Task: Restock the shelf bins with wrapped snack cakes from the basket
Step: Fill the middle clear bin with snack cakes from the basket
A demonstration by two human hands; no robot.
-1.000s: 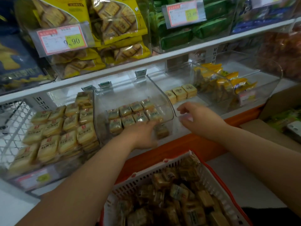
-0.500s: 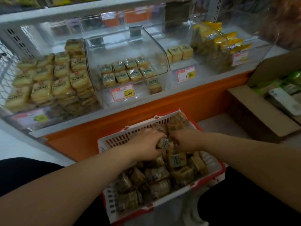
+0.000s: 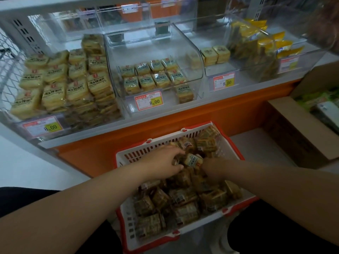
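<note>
Shop shelf bins (image 3: pixel 156 52) above, both hands deep in basket (image 3: pixel 126 154): left hand (image 3: pixel 163 162) grip curled on wrapped snack cakes (image 3: pixel 192 159), right hand (image 3: pixel 211 166) grip hidden, cannot tell; overfull grab risks dropped cakes.

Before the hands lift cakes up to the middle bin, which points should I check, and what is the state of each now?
1. Left hand grips cakes: ok, fingers curl on wrapped packs.
2. Right hand has a cake: cannot tell, its fingers are hidden among the packs.
3. Middle bin has room: ok, one layer of wrapped snack cakes, clear space behind.
4. Bin opening free: ok.
5. Basket is steady: cannot tell.
6. Left bin needs stock: not ok, already piled high.
</note>
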